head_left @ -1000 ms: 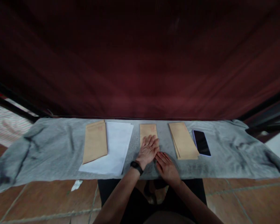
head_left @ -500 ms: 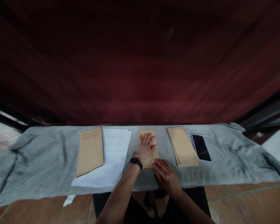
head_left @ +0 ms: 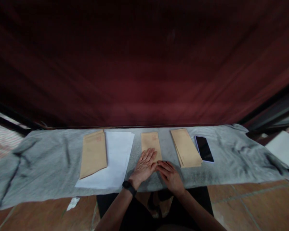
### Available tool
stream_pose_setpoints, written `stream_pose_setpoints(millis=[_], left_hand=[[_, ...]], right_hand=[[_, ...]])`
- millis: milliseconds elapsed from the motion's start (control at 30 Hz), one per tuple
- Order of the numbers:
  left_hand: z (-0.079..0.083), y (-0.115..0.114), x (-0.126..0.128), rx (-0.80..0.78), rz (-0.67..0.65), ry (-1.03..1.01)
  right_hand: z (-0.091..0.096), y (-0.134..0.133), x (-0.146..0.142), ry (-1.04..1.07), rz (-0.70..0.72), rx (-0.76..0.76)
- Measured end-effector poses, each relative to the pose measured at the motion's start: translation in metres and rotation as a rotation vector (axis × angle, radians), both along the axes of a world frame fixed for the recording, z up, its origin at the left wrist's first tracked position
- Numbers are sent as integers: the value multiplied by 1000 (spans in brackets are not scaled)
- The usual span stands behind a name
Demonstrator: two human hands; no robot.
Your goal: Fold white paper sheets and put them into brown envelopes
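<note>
A brown paper envelope [head_left: 149, 138] with a small reddish print near its top lies lengthwise on the grey cloth. My left hand [head_left: 145, 162], a dark band on its wrist, rests flat across the envelope's lower half with the fingers stretched out. Close beside it, my right hand [head_left: 170, 175] is at the envelope's lower right corner. Its fingers are bent together and its fingertips meet my left thumb; whether they pinch the paper's edge I cannot tell. The envelope's bottom edge is hidden beneath both hands.
To the left, a stack of brown envelopes [head_left: 93, 155] overlaps white paper sheets [head_left: 119, 154]. More brown envelopes [head_left: 186, 149] lie fanned to the right, beside a phone [head_left: 204, 149]. Grey cloth [head_left: 48, 160] covers the narrow surface, with a dark red drape [head_left: 144, 89] behind it.
My left hand has slid down the envelope toward me, uncovering its upper part and print. My right hand's fingers have curled in closer to the left thumb. The view has shifted slightly.
</note>
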State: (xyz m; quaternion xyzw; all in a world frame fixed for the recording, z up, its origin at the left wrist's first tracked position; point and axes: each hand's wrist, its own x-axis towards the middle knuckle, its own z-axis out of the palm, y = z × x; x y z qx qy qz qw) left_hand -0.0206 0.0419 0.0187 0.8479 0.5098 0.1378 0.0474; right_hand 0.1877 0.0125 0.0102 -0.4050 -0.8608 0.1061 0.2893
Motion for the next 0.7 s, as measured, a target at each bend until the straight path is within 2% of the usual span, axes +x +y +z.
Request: stream_pose_setpoints(millis=[133,233,433,600,700], left_hand=[[5,-29,-10,-37,-26,-77],[7,-40,-11,-33,40,-154],[4,-44,-4,9,174,-354],[-1,-42,2,20,268,-477],[-2,-42,4,31,313,-495]], right_hand=[[2,1,-1,52,-9,-33],[5,3,-3,83,-32,-59],[8,6,-9,90,-99,-108],[11,7,-12,13,-191,-84],[14,0,-16,-38,-115,-26]])
